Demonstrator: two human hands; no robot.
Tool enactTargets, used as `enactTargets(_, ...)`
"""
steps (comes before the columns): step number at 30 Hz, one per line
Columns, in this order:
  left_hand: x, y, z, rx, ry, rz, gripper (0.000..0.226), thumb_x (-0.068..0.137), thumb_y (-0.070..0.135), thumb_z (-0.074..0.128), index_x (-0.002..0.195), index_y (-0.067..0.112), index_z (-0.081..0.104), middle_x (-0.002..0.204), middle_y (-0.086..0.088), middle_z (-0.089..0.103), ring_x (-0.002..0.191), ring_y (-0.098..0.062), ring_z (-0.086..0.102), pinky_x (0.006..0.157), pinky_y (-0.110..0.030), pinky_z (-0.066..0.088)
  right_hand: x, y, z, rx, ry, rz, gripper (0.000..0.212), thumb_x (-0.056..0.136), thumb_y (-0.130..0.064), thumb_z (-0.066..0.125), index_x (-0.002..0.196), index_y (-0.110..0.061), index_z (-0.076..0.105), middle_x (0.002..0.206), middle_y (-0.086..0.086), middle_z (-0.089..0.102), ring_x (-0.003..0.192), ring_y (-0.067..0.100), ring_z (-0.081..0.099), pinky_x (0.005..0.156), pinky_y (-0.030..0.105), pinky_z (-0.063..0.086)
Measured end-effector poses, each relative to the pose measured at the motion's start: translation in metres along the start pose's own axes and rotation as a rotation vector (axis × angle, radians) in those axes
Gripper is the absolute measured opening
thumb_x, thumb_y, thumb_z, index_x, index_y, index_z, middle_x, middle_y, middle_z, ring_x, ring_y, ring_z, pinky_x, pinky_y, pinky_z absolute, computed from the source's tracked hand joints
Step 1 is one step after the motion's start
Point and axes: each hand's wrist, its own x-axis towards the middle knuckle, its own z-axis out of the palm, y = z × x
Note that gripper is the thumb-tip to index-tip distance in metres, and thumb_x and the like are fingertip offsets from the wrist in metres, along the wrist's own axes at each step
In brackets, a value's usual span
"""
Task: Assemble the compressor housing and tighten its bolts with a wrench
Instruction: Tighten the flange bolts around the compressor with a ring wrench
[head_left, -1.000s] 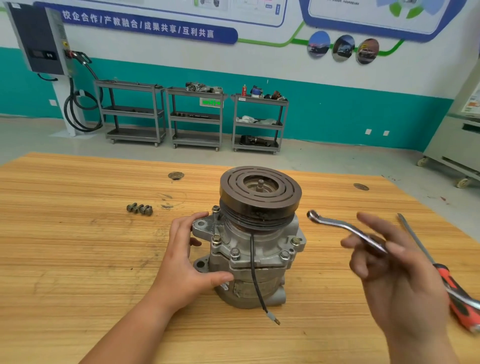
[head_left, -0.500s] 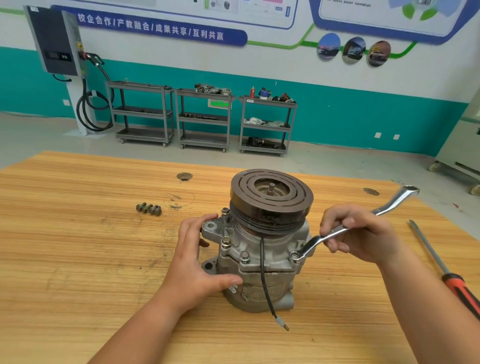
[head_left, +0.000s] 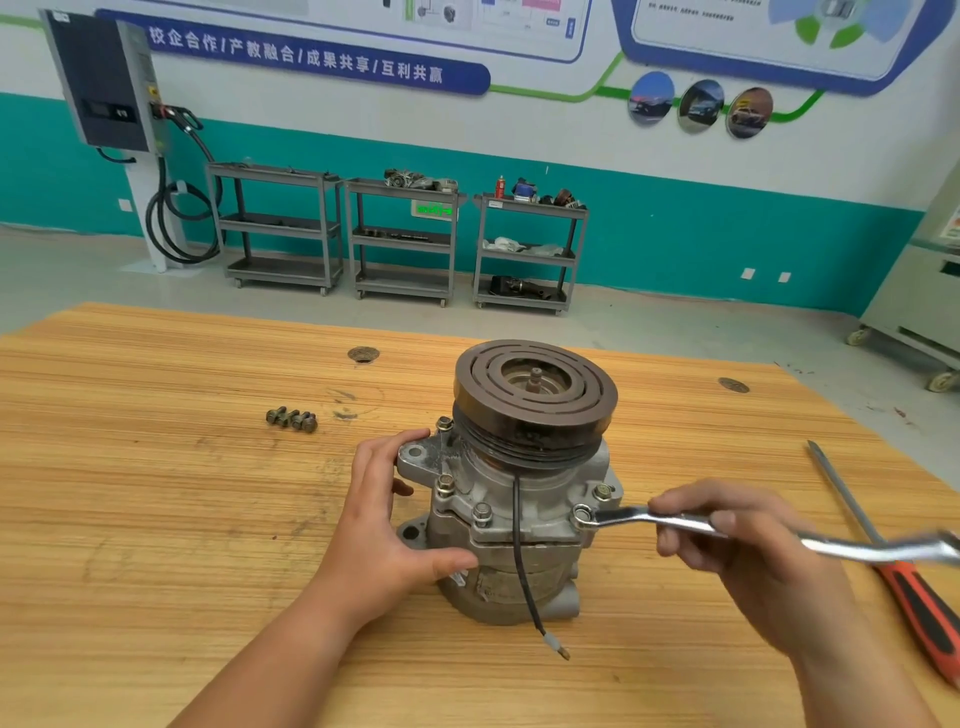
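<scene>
The grey metal compressor (head_left: 519, 525) stands upright on the wooden table (head_left: 156, 519), its dark pulley (head_left: 535, 400) on top and a black wire hanging down its front. Several bolts (head_left: 480, 512) sit in the housing flange. My left hand (head_left: 395, 525) grips the housing's left side, thumb on the front and fingers behind the mounting ear. My right hand (head_left: 737, 545) holds the silver ring wrench (head_left: 639, 517), whose ring end sits over a bolt on the front right of the flange; the handle points right.
A few loose bolts (head_left: 292, 419) lie on the table to the left of the compressor. A red-handled screwdriver (head_left: 893, 571) lies along the right edge of the table, under the wrench's far end. Grey shelf carts (head_left: 405, 234) stand by the far wall.
A second ago my right hand held the wrench in the air. It then set the ring on the front-right bolt and swung the handle from up-right toward me. My left hand stayed put.
</scene>
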Motion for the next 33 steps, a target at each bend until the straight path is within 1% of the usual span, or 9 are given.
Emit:
enactTargets(5, 0.000, -0.002, -0.001, -0.009, -0.003, 0.007, 0.094, 0.036, 0.064, 0.081, 0.118, 0.069, 0.036, 0.120, 0.029, 0.035, 0.103, 0.004, 0.048, 0.083, -0.019, 0.041, -0.043, 0.005, 0.059, 0.170, 0.357, 0.014, 0.035, 0.059, -0.012, 0.037, 0.058, -0.019, 0.071, 0.042, 0.018, 0.051, 0.036, 0.013, 0.041, 0.035, 0.010, 0.026)
enactTargets(10, 0.000, -0.001, -0.001, 0.002, -0.005, 0.002, 0.094, 0.036, 0.064, 0.081, 0.118, 0.069, 0.035, 0.120, 0.033, 0.033, 0.100, 0.008, 0.046, 0.082, -0.018, 0.040, -0.053, -0.007, 0.083, 0.103, 0.441, 0.004, 0.017, 0.058, -0.010, 0.045, 0.067, -0.003, 0.058, 0.052, 0.020, 0.061, 0.042, 0.013, 0.051, 0.034, 0.012, 0.027)
enactTargets(12, 0.000, -0.001, -0.002, 0.001, -0.005, 0.003, 0.094, 0.035, 0.066, 0.080, 0.118, 0.069, 0.035, 0.119, 0.034, 0.033, 0.099, 0.008, 0.046, 0.081, -0.017, 0.040, -0.056, -0.012, 0.088, 0.054, 0.416, -0.017, 0.015, 0.062, -0.008, 0.056, 0.075, 0.000, 0.058, 0.060, 0.019, 0.068, 0.047, 0.011, 0.058, 0.037, 0.009, 0.033)
enactTargets(15, 0.000, 0.000, -0.002, 0.002, -0.007, 0.002, 0.093, 0.035, 0.066, 0.080, 0.117, 0.070, 0.035, 0.118, 0.035, 0.033, 0.099, 0.007, 0.047, 0.079, -0.011, 0.042, -0.062, -0.016, 0.087, -0.020, 0.341, -0.027, 0.030, 0.056, -0.007, 0.053, 0.085, -0.001, 0.061, 0.073, 0.011, 0.073, 0.059, 0.010, 0.066, 0.045, 0.005, 0.040)
enactTargets(18, 0.000, 0.000, -0.002, 0.006, -0.011, -0.001, 0.093, 0.036, 0.065, 0.080, 0.116, 0.071, 0.035, 0.118, 0.035, 0.033, 0.099, 0.007, 0.046, 0.078, -0.004, 0.041, -0.063, -0.018, 0.078, -0.133, 0.249, -0.029, 0.032, 0.058, -0.010, 0.055, 0.087, -0.008, 0.067, 0.080, 0.005, 0.075, 0.064, 0.009, 0.068, 0.051, 0.005, 0.043)
enactTargets(21, 0.000, 0.000, -0.003, 0.007, -0.009, 0.001, 0.092, 0.036, 0.065, 0.080, 0.116, 0.071, 0.035, 0.118, 0.036, 0.032, 0.099, 0.007, 0.046, 0.078, -0.007, 0.043, -0.055, -0.026, 0.064, -0.374, 0.135, -0.085, 0.029, 0.066, -0.029, 0.062, 0.093, -0.033, 0.071, 0.084, -0.004, 0.074, 0.065, 0.006, 0.065, 0.060, 0.009, 0.048)
enactTargets(24, 0.000, 0.001, -0.002, 0.002, -0.012, -0.001, 0.092, 0.036, 0.065, 0.079, 0.116, 0.071, 0.035, 0.119, 0.035, 0.032, 0.098, 0.008, 0.046, 0.079, -0.012, 0.041, -0.037, -0.040, 0.039, -0.666, -0.034, -0.176, 0.035, 0.074, -0.043, 0.048, 0.104, -0.050, 0.063, 0.087, -0.020, 0.071, 0.078, -0.001, 0.065, 0.065, 0.013, 0.050)
enactTargets(29, 0.000, 0.003, -0.002, -0.005, -0.009, 0.002, 0.091, 0.034, 0.063, 0.080, 0.113, 0.074, 0.035, 0.118, 0.034, 0.034, 0.099, 0.007, 0.047, 0.081, -0.008, 0.039, 0.005, -0.042, 0.006, -0.433, -0.247, -0.055, 0.033, 0.075, -0.022, 0.049, 0.095, -0.031, 0.074, 0.085, 0.002, 0.074, 0.073, 0.007, 0.061, 0.058, 0.016, 0.044)
enactTargets(33, 0.001, 0.003, -0.001, -0.008, -0.001, 0.020, 0.091, 0.035, 0.062, 0.080, 0.114, 0.072, 0.035, 0.119, 0.032, 0.035, 0.105, 0.006, 0.047, 0.084, -0.006, 0.038, 0.012, -0.022, -0.004, -0.323, -0.250, -0.024, 0.044, 0.074, -0.006, 0.041, 0.091, -0.026, 0.076, 0.083, 0.010, 0.074, 0.071, 0.014, 0.059, 0.055, 0.023, 0.041)
